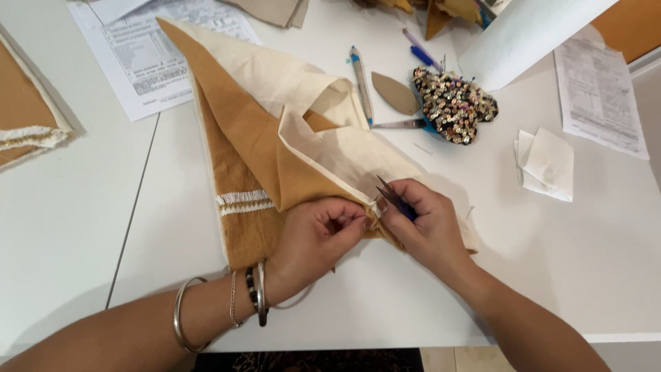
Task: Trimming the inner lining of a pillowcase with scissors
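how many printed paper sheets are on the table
2 for sure: one printed sheet at top left, partly under the mustard and cream fabric, and another at the right edge. More may be hidden.

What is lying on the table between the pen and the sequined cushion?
In the head view, a brown leaf-shaped cutout lies between the pen and the sequined cushion, apart from both, on the white table.

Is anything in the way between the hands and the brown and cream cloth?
No. The left hand pinches the cloth at its edge, and the right hand holds small scissors right against it.
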